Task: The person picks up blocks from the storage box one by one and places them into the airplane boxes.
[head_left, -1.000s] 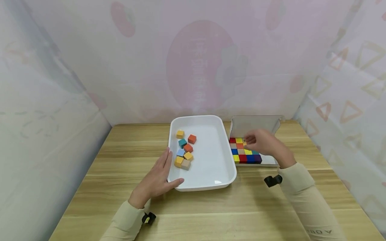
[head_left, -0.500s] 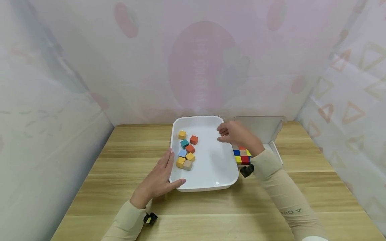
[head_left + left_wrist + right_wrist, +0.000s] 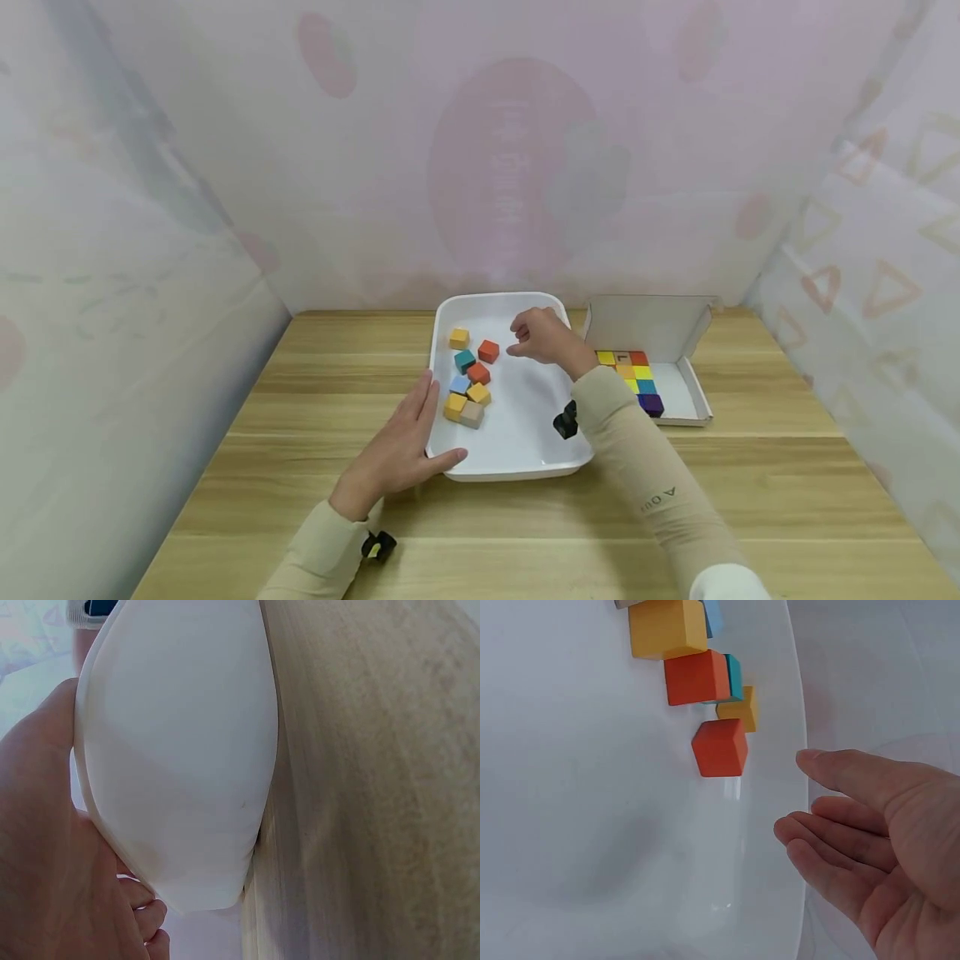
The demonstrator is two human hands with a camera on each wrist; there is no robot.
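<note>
**Empty right hand over the tray, left hand bracing the rim**

The right hand (image 3: pixel 543 337) hangs above the far half of the white tray (image 3: pixel 525 450), fingers loosely bent and holding nothing; its grip is released. Just beside it lies the nearest red cube (image 3: pixel 488 351), with six more cubes in a loose cluster (image 3: pixel 468 383) along the tray's left side. The left hand (image 3: pixel 401 450) lies flat against the tray's near-left rim, fingers straight, thumb hooked at the corner. The cardboard box (image 3: pixel 678 400) of coloured cubes sits at the counter's far right edge. Judging by this, work goes best if the left hand holds the tray firm and the right hand keeps low over the tray.
</note>
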